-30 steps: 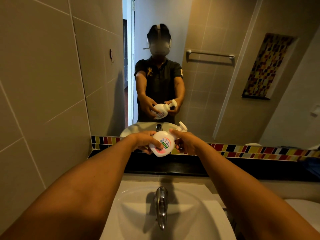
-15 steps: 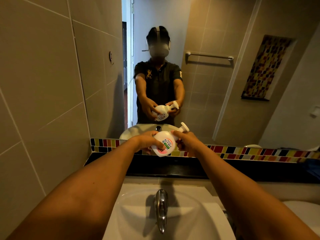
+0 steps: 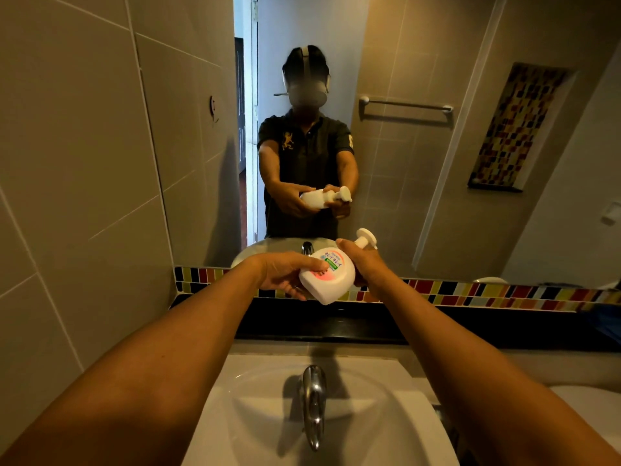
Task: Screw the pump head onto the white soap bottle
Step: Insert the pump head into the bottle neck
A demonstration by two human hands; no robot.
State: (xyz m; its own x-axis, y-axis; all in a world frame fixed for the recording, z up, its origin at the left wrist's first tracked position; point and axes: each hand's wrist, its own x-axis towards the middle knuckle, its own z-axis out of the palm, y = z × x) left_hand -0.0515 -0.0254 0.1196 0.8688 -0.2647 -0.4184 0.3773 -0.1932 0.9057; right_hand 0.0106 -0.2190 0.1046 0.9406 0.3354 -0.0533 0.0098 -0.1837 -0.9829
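The white soap bottle (image 3: 331,279), with a pink and green label, is held out in the air above the sink, tilted with its top toward the upper right. My left hand (image 3: 285,272) grips its lower body from the left. My right hand (image 3: 364,265) wraps the neck, where the white pump head (image 3: 365,237) sticks out beyond my fingers. The joint between pump and bottle is hidden by my right hand.
Below my arms sits a white sink (image 3: 386,398) with a chrome tap (image 3: 314,403). A black ledge (image 3: 470,326) and a coloured tile strip (image 3: 487,292) run under the mirror (image 3: 420,163), which reflects me. Grey tiled wall (image 3: 84,179) is on the left.
The bottle has tipped further over, its base swinging toward me and its top to the right. My right hand has shifted its grip around the neck and the pump head has turned.
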